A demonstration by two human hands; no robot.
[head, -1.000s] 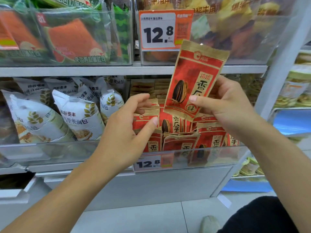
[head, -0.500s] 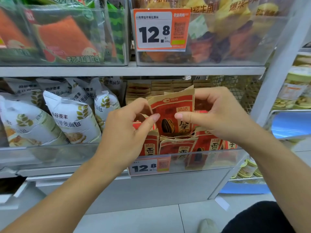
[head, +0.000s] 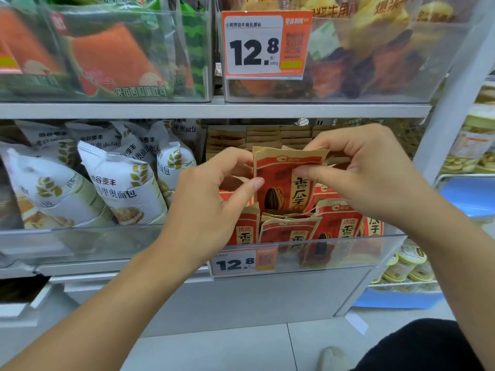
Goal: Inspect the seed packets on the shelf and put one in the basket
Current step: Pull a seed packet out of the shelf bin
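One red-and-tan seed packet (head: 284,188), upright

Shelf (head: 214,110): seed packets (head: 290,234), bread bags (head: 120,188).

Matt kraft paper with red print on the seed packet (head: 284,183). Glossy white plastic film on the bread bags (head: 120,188). Clear, shiny plastic for the bins (head: 348,253), faintly scuffed. Smooth grey painted metal along the shelf (head: 214,110). Smooth paper on the price tag (head: 265,44).
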